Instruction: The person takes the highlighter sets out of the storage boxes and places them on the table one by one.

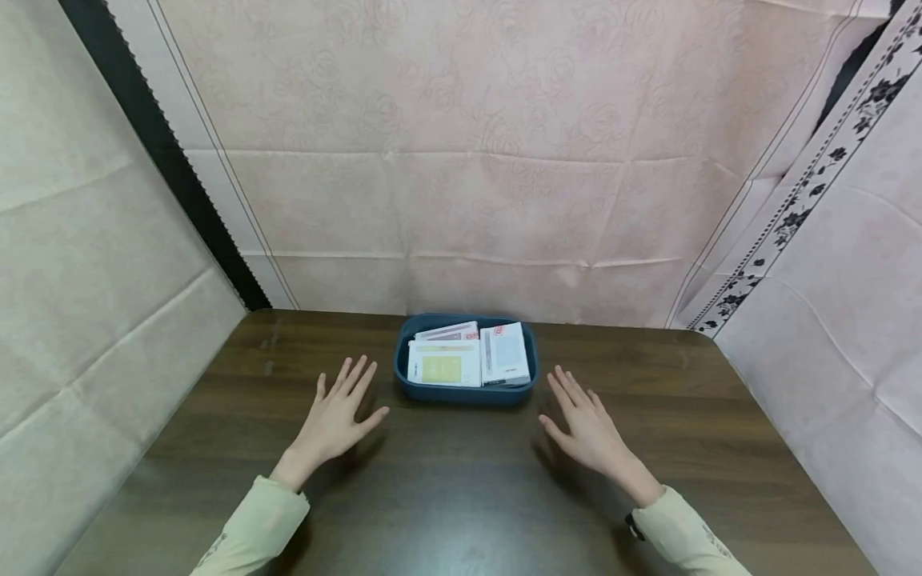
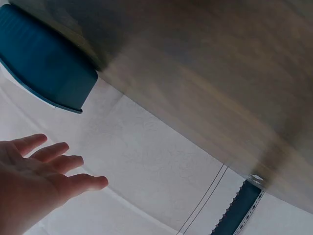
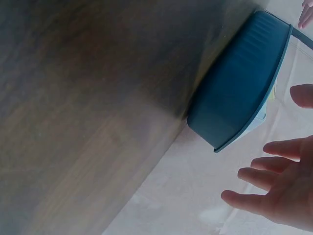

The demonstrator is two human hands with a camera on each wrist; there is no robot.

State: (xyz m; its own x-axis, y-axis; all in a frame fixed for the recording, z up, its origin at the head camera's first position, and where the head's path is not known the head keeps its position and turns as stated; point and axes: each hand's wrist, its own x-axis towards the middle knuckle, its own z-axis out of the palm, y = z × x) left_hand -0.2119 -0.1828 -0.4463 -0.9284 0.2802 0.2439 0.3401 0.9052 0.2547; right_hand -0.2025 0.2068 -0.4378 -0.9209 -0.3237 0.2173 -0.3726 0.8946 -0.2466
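Observation:
A blue plastic bin [image 1: 464, 395] stands near the far edge of the table, holding several small cardboard boxes. At its front left lies a white box with a yellow-green panel [image 1: 442, 369]; a white box with red print [image 1: 504, 352] leans at the right, and another box [image 1: 448, 331] shows behind. My left hand [image 1: 337, 420] hovers left of the bin, fingers spread, holding nothing. To the bin's right my right hand [image 1: 587, 428] is held over the table with its fingers straight and nothing in it. Both wrist views show the bin's side wall [image 2: 49, 58] apart from the fingers.
The dark wooden table [image 1: 461, 496] has rounded far corners. Pale patterned cloth [image 1: 461, 200] hangs behind it, and more cloth hangs along the left side [image 1: 86, 280] and right side [image 1: 850, 304]. A dark strip [image 1: 173, 160] borders the left cloth.

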